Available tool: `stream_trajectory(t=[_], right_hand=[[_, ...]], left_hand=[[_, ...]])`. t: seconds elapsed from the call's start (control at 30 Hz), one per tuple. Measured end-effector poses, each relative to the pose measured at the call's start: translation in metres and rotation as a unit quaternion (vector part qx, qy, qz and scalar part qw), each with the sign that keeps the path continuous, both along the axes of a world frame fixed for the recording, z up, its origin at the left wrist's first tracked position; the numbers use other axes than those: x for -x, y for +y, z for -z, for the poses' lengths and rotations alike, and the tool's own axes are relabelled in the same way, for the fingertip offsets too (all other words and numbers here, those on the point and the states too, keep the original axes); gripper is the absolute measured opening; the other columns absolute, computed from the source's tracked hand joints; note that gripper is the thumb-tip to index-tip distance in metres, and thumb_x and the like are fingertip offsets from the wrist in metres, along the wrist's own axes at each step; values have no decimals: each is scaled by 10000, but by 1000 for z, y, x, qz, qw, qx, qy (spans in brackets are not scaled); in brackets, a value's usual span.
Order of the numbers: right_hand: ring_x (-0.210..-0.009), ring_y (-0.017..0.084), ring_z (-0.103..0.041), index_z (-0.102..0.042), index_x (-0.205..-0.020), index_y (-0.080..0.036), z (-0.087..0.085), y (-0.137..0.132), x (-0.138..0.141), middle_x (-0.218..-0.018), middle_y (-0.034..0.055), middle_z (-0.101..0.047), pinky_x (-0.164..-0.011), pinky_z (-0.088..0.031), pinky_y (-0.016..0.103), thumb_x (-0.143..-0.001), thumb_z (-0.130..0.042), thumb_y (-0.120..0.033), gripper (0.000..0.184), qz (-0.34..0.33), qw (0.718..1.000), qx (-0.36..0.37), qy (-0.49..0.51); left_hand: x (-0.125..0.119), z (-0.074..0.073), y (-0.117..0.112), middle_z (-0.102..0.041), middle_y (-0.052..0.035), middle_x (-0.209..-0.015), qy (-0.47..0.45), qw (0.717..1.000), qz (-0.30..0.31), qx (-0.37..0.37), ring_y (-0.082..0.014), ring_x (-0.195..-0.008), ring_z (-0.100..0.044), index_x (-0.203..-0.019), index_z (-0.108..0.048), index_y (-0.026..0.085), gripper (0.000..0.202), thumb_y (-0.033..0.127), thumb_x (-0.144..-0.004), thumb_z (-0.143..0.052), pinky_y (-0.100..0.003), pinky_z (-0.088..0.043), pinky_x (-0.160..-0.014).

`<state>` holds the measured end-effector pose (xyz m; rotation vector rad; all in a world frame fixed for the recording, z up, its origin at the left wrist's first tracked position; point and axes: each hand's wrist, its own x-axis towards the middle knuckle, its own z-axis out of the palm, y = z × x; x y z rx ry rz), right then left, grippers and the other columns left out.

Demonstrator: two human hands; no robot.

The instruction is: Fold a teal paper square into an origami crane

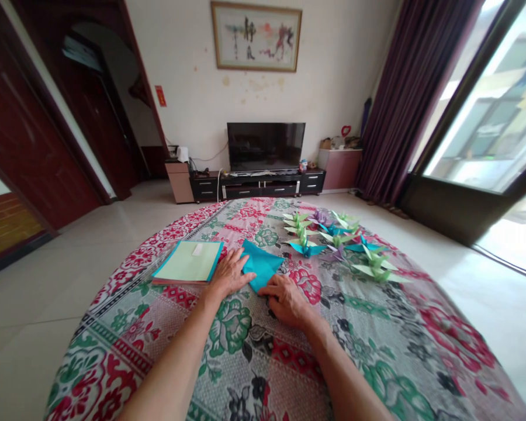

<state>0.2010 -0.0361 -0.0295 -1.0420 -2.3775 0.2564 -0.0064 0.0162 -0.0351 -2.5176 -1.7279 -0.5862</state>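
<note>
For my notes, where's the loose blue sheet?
In the head view's centre, the blue sheet lies right of the paper stack, touching the left hand and right hand.

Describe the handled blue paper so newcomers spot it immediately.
On the flowered tablecloth, look between the paper stack and the folded cranes. The blue paper lies there under the left hand and right hand: loose, unlike the stack; wingless, unlike the cranes.

A paper sheet (263,260) lies on the surface (127,321), left hand (228,273) on its left side, right hand (288,298) at its near edge; paper stack (186,263) to the left, paper cranes (338,238) to the right, television (266,146) on a cabinet (245,192) behind
</note>
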Motion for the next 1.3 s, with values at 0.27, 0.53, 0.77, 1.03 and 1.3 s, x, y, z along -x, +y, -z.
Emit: stream_trajectory(t=[0.27,0.53,0.77,1.03,1.3], right_hand=[[-835,172,-461,-643,-1054,-286,-6,-7,5,-872,43,-539,-740,-342,288,-756,-485,-99,387,30,999,-15,-9],[-830,176,-461,-653,-1038,-289,-7,-7,5,-864,47,-545,-741,-339,296,-752,-486,-93,384,25,1000,-6,-11],[-834,173,-450,-645,-1050,-300,-8,-7,5,-874,41,-531,-758,-337,299,-758,-485,-102,388,18,1000,-4,-16],[-847,171,-441,-660,-1029,-302,-4,-5,5,-871,38,-521,-791,-324,309,-753,-486,-102,383,11,1000,-7,-27],[-853,171,-446,-644,-1063,-308,-3,-4,5,-885,35,-531,-800,-328,311,-761,-474,-106,401,8,1000,-4,-21]], left_hand=[[-5,3,5,-422,-94,-1351,-37,996,-4,-82,-274,-1251,-359,-1149,-571,195,452,433,-765,-561,-442,-325,-1035],[-6,12,5,-524,-125,-1260,2,999,18,-35,-246,-1191,-440,-1154,-568,133,409,371,-861,-412,-396,-354,-1011],[-8,15,-3,-425,-100,-1370,2,1000,-12,6,-282,-1278,-339,-1274,-464,199,463,409,-871,-377,-484,-322,-1004],[-12,10,-8,-345,-92,-1424,36,998,-31,39,-275,-1316,-269,-1323,-408,195,512,441,-879,-335,-494,-281,-1027],[-18,1,-12,-302,-75,-1448,57,995,-45,63,-255,-1336,-223,-1346,-372,185,533,446,-886,-301,-476,-256,-1046]])
